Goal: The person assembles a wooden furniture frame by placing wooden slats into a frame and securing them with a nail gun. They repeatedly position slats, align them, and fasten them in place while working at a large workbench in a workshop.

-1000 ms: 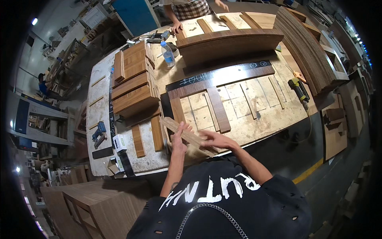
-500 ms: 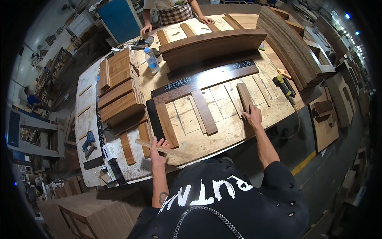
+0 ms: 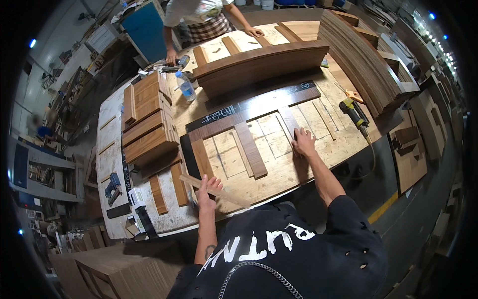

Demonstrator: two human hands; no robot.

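Observation:
A thin pale wooden strip (image 3: pixel 231 198) lies across my left hand (image 3: pixel 207 192), held between thumb and fingers above the table's near edge. My right hand (image 3: pixel 303 143) grips the near end of a brown wooden slat (image 3: pixel 288 119), which it partly covers. The slat's far end meets a long dark board (image 3: pixel 224 124) with chalk marks along it. To the left, another brown slat (image 3: pixel 251 149) stands off that board at a right angle, with a narrow pale strip (image 3: pixel 242 153) beside it. A further slat (image 3: pixel 201 159) sits at the board's left end.
A curved wooden panel (image 3: pixel 261 67) and a water bottle (image 3: pixel 185 87) stand beyond the board. On the right are a yellow-black air tool (image 3: pixel 354 113) and stacked curved panels (image 3: pixel 358 60). Wooden parts (image 3: pixel 149 114) and a nail gun (image 3: pixel 113 187) lie left. A co-worker (image 3: pixel 201 20) stands opposite.
My right hand has moved left with the slat, which now lies against the long board. My left hand has shifted slightly right with the strip. The co-worker's arm has moved left.

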